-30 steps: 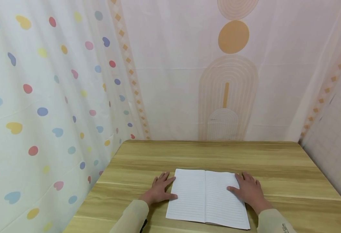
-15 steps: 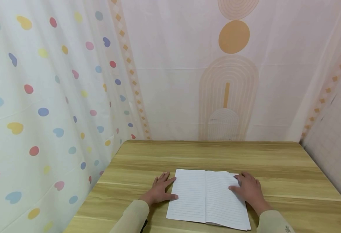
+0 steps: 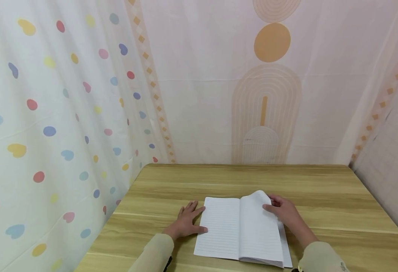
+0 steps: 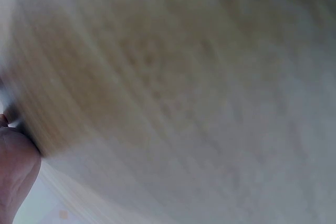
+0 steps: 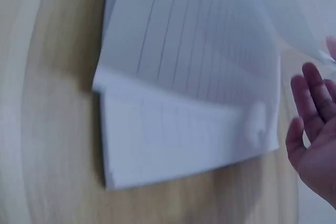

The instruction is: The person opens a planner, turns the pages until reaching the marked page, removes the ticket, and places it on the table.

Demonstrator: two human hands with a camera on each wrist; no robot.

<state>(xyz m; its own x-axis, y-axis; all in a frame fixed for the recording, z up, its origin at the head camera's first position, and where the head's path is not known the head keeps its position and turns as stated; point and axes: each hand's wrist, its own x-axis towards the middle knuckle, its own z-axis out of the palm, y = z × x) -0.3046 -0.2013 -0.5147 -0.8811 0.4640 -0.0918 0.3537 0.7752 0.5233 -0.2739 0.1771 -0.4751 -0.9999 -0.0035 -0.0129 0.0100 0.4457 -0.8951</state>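
Hanging beyond far edge of notebook (image 3: pixel 219 230): pale printed curtain (image 3: pixel 192 102). Wood-grain worktop (image 3: pixel 246 179) under & all round notebook.

Notebook open, ruled pp. up. Risk, my guess: L side only lightly touched, so a hard tug on R could skid or twist the whole thing. Spine (image 3: pixel 239 230) runs approx. straight away from person; each p.'s long axis follows it, tho the open spread is broader L–R. R half's outer near corner sits a bit closer to person than L half's.

Lifted leaf (image 3: pixel 258 230), R of spine: far outer corner up & curved; lower sheet (image 3: pixel 287 251) peeks out along notebook's R edge. Poss. trouble: corner-only hold → crease, or slip & drop back; overpull → tear at spine; 2 sheets clinging → both come. Leaf count: can't tell.

R hand (image 3: pixel 285 210) at notebook's far R corner: thumb on leaf's face, fingers behind, leaf pinched between. L hand (image 3: pixel 184 223) at notebook's L edge: fingers spread apart, thumb & index tip on margin, nothing gripped. L wrist view blurred.
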